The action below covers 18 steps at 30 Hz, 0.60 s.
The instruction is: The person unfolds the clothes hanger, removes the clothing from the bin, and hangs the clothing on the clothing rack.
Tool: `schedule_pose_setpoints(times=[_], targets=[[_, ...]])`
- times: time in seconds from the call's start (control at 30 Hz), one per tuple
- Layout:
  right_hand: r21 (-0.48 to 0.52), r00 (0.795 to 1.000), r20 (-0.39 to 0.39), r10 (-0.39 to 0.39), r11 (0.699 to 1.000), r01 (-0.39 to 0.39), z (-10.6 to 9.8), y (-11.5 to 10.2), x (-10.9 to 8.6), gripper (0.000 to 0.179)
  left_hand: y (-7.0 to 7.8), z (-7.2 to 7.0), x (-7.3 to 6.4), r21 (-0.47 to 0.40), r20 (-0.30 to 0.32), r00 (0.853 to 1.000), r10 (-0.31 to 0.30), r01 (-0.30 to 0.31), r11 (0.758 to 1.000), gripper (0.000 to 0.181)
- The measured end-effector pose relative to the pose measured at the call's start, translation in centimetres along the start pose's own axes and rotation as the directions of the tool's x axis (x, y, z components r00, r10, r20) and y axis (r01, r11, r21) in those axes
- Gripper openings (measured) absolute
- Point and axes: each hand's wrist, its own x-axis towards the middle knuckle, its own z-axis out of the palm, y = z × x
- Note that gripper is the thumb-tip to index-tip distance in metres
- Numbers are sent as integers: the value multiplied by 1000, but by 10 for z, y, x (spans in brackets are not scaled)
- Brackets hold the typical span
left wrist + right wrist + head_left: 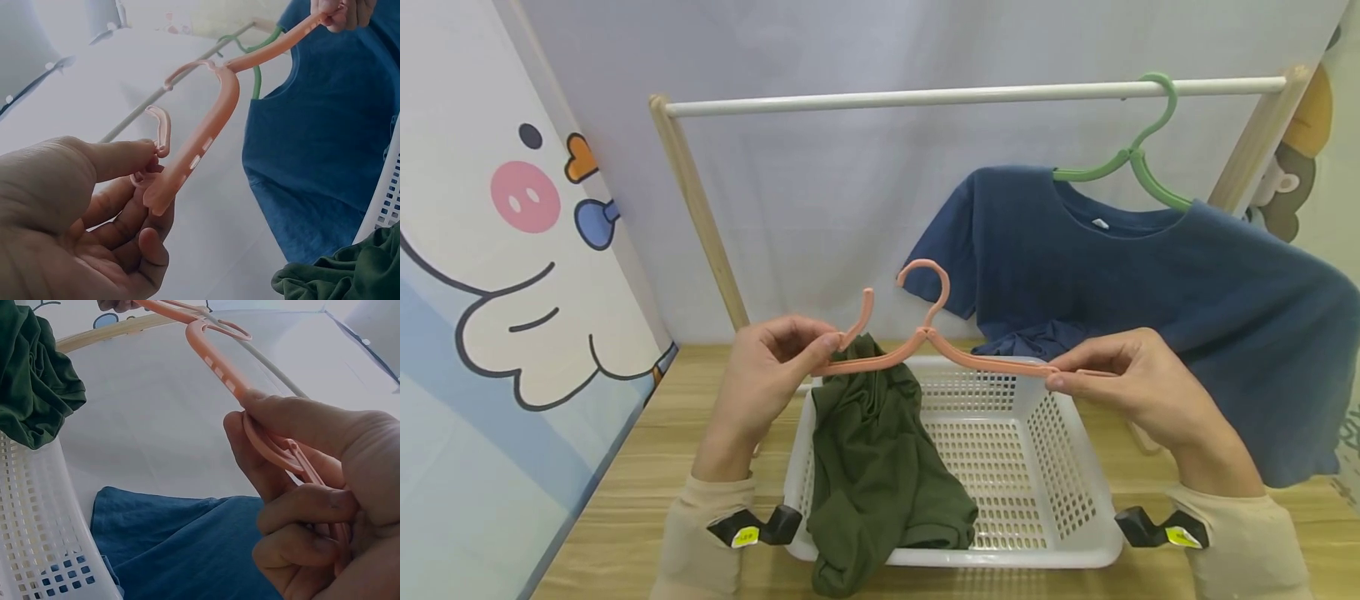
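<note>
A salmon-pink plastic clothes hanger (883,362) is held up level over the basket, its hook (942,279) pointing upward. My left hand (775,367) pinches its left end between thumb and fingers. A short curved pink piece (164,130) sticks up there beside the thumb. At the other end, my right hand (1123,379) pinches the hanger with thumb and fingertips. Another thin pink piece (312,475) runs from that end into the curled fingers, partly hidden by them. Below, a crumpled dark green garment (880,467) lies in the left part of a white perforated basket (1097,517).
Behind stands a rack with a white rail (887,99) and wooden posts (700,208). A navy T-shirt (1112,275) hangs from it at the right on a green hanger (1157,187). Wood-patterned table surface (647,467) surrounds the basket. A cartoon-printed panel (475,333) stands at the left.
</note>
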Motion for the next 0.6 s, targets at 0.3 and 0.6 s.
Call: schedule_pose_setpoints(times=[0.3, 0.6], targets=[[25, 999, -35, 36, 999, -35, -10, -4, -5, 15, 0, -5, -1, 7, 64, 998, -16, 16, 1000, 13], [19, 996, -73, 47, 999, -46, -16, -1, -7, 17, 1, -15, -2, -1, 116, 993, -28, 28, 1000, 15]])
